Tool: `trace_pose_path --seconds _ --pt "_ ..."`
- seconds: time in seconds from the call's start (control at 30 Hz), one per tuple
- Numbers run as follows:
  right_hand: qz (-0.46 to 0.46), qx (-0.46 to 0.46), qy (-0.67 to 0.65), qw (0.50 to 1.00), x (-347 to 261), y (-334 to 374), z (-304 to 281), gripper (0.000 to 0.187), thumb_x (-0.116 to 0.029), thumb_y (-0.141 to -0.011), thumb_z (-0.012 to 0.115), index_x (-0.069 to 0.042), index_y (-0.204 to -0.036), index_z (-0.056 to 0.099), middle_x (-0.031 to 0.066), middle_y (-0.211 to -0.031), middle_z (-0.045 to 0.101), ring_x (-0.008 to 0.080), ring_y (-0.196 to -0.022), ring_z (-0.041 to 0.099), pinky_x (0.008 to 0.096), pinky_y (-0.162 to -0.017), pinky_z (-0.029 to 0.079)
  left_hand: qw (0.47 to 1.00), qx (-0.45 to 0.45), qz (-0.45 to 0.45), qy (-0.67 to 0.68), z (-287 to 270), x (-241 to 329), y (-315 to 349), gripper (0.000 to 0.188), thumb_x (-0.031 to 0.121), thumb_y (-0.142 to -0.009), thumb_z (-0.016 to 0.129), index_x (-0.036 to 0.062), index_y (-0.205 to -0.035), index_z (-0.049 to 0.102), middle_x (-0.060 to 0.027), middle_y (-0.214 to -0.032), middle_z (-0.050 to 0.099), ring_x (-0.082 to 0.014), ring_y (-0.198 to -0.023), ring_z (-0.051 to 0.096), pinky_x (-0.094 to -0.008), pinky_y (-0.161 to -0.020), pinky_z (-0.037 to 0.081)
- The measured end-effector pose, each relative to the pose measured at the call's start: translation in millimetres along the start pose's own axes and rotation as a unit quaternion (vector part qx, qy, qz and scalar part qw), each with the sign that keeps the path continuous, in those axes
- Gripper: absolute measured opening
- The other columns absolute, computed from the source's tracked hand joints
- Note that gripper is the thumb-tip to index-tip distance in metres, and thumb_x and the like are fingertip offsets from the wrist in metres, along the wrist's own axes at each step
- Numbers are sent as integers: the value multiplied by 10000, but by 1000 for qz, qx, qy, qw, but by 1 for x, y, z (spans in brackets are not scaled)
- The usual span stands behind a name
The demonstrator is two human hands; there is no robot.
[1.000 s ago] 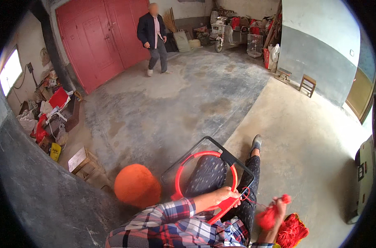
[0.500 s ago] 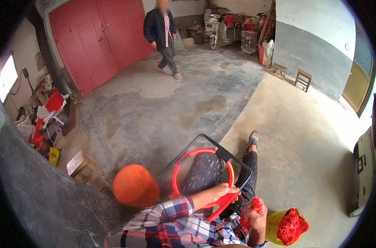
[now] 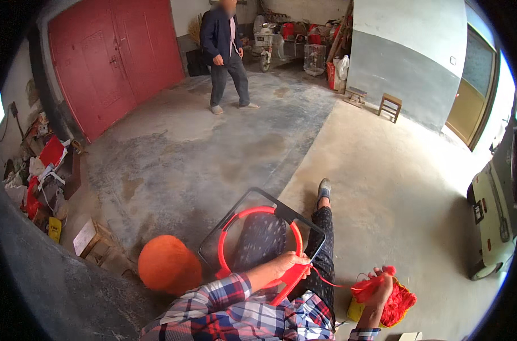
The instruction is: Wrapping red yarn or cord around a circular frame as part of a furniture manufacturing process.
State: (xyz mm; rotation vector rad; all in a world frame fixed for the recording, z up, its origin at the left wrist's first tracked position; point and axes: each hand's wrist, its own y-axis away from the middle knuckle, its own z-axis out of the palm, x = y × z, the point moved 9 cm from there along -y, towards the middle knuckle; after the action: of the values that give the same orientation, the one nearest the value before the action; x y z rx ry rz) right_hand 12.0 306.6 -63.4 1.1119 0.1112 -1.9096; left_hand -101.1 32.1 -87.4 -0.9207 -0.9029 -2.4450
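My left hand (image 3: 292, 264) is closed around the lower right part of a red ring (image 3: 221, 250), above my lap. The ring sits within a thin black rectangular frame (image 3: 253, 191), and its grip side is thick with red wrapping. From beside that hand a red strand (image 3: 327, 281) runs right to my right hand (image 3: 379, 292). Bunched red yarn (image 3: 365, 287) is in the curled fingers of my right hand, above a yellow bag (image 3: 355, 311) filled with red yarn (image 3: 402, 304).
An orange round seat (image 3: 168, 264) stands left of me, with a wooden box (image 3: 96, 238) beyond it. Another person (image 3: 225, 51) stands near the red doors (image 3: 96, 62). A small stool (image 3: 390, 107) is by the wall; a pale vehicle (image 3: 489, 216) is at right.
My right hand has moved right, over the yellow bag, and a strand now stretches between my hands. My left hand keeps its hold. The other person has changed stance, and the view has shifted right.
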Motion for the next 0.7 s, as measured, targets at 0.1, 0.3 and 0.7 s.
trace_pose_path --seconds 0.1,0.3,0.7 --pt "83 -205 141 965 18 53 78 378 -159 -813 568 -32 -1169 554 24 -857 582 155 -684 570 329 -637 502 1000 9 -5 -15 -3 1 3 157 195 -905 613 43 -878 584 -139 -790 669 -224 -645 657 -329 -635 535" --pt "-24 -507 616 602 105 87 128 602 -193 -801 731 -12 -1323 492 140 -1013 692 216 -922 664 308 -788 497 1000 -3 -2 -12 2 3 3 145 191 -921 596 53 -879 584 -123 -795 666 -216 -678 654 -331 -660 530" --pt "-8 -411 285 866 84 24 183 998 55 -717 643 -96 -1522 73 38 -900 621 170 -794 600 278 -734 484 999 -20 -17 -21 10 -6 3 178 217 -898 633 48 -936 591 -130 -814 666 -223 -680 660 -323 -640 529"
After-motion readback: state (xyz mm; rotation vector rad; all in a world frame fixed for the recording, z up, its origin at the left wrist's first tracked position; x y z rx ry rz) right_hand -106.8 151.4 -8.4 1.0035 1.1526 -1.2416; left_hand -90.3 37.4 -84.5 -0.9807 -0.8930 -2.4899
